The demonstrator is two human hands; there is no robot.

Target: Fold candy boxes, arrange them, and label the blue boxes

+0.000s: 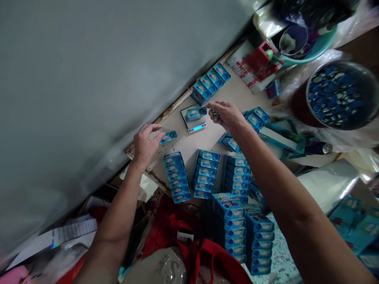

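Observation:
A small digital scale (197, 128) with a lit blue display lies on the table, and a blue printed box (194, 113) with a round opening rests on its plate. My right hand (226, 114) is just right of that box, with its fingers curled round several small greyish pieces (215, 114) that I cannot identify. To the left of the scale is another blue box (168, 137) with its round opening facing up. My left hand (145, 144) is beside it, thumb and fingers apart; the thumb tip is at the box's edge, and I cannot tell whether it touches.
Rows of blue boxes (177, 178) line the near table edge, with taller stacks (232, 221) below. More boxes (211, 83) stand along the wall (89, 71). At right are a pot (340, 96) of blue and silvery pieces, a red holder (262, 59) and a teal basin (310, 59).

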